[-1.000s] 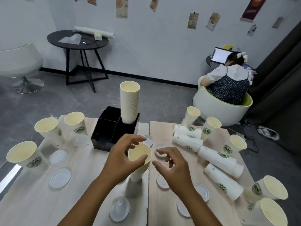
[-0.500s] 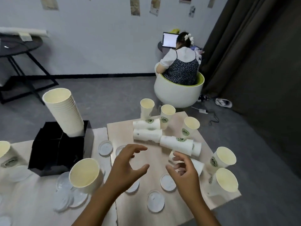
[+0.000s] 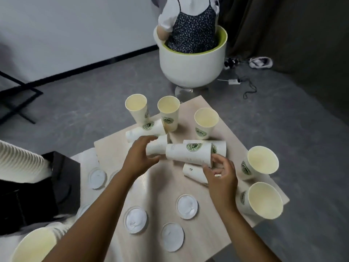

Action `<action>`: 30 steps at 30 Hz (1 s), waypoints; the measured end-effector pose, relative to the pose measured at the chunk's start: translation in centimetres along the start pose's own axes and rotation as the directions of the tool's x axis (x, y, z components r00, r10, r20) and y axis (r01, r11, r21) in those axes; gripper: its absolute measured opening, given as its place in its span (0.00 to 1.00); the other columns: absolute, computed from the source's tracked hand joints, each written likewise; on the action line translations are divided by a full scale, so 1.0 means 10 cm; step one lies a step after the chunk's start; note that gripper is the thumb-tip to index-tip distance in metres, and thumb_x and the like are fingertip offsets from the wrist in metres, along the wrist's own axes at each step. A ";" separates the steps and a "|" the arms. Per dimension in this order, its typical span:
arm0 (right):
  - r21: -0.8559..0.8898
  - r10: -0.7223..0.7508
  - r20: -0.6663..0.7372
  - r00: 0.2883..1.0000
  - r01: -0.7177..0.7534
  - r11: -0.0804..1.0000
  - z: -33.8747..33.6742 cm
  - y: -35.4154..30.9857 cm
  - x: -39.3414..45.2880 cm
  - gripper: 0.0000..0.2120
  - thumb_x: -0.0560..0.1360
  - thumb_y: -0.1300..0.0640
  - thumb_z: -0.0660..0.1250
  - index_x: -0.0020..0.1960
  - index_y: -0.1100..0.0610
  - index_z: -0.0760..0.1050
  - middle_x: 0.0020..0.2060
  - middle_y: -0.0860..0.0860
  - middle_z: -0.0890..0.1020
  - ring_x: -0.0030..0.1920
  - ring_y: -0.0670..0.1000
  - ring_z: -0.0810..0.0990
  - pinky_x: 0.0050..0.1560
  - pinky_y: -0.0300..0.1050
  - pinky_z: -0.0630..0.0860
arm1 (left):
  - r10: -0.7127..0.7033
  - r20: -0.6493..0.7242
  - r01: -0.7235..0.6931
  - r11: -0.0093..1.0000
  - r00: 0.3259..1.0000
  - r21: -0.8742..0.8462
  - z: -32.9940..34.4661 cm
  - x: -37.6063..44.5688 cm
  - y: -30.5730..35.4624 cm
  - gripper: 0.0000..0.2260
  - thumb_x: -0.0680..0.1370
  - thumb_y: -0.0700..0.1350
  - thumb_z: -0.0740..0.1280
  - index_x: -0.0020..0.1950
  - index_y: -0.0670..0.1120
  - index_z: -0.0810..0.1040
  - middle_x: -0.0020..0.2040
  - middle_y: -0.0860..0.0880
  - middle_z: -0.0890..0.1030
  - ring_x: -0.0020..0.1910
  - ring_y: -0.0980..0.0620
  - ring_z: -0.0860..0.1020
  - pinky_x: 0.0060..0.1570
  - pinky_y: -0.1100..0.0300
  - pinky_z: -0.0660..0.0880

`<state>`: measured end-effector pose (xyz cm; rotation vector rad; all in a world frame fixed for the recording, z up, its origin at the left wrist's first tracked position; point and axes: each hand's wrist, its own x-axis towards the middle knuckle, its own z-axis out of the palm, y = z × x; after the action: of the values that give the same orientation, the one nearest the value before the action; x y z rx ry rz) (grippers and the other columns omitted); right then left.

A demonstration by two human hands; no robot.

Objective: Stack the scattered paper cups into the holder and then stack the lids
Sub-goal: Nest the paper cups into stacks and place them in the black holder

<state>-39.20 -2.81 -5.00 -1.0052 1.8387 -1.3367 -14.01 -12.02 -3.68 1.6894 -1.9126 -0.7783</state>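
Left hand (image 3: 140,157) curls its grip around the base end of a paper cup lying on its side (image 3: 157,147). Right hand (image 3: 220,176) is loosely curled at the rim of a second lying cup (image 3: 188,154); whether it holds the cup cannot be told. Stacked cups (image 3: 20,161) stand in the black holder (image 3: 62,178), far left. Loose lids (image 3: 187,206) rest on the counter (image 3: 160,186).
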 end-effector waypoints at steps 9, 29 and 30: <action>-0.072 0.168 0.047 0.985 -0.164 0.984 0.10 0.28 0.35 0.08 0.74 0.52 0.77 0.50 0.44 0.80 0.44 0.46 0.86 0.39 0.54 0.84 0.46 0.49 0.80 | -0.058 0.082 0.047 0.990 0.995 0.136 0.36 0.46 -0.26 0.33 0.65 0.48 0.82 0.70 0.52 0.78 0.68 0.51 0.81 0.67 0.44 0.77 0.64 0.43 0.73; -0.017 -0.252 0.113 0.961 0.255 0.967 -0.34 -0.36 0.12 0.10 0.73 0.67 0.76 0.44 0.53 0.82 0.39 0.45 0.81 0.35 0.50 0.76 0.36 0.42 0.75 | -0.004 -0.002 0.005 0.907 1.000 0.421 0.94 0.46 -0.31 0.36 0.67 0.59 0.77 0.72 0.50 0.72 0.67 0.48 0.74 0.68 0.42 0.70 0.63 0.44 0.59; -0.006 -0.263 0.122 0.957 0.266 0.964 -0.37 -0.39 0.10 0.11 0.73 0.67 0.76 0.43 0.52 0.82 0.39 0.45 0.81 0.35 0.50 0.76 0.36 0.42 0.74 | -0.002 -0.011 0.006 0.917 1.000 0.399 0.92 0.43 -0.30 0.36 0.66 0.60 0.77 0.71 0.51 0.73 0.66 0.49 0.75 0.67 0.43 0.71 0.63 0.45 0.59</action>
<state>-41.96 -2.70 -0.27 -1.3521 1.6761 -1.3771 -18.66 -15.54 -12.56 1.9235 -2.1711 -0.3910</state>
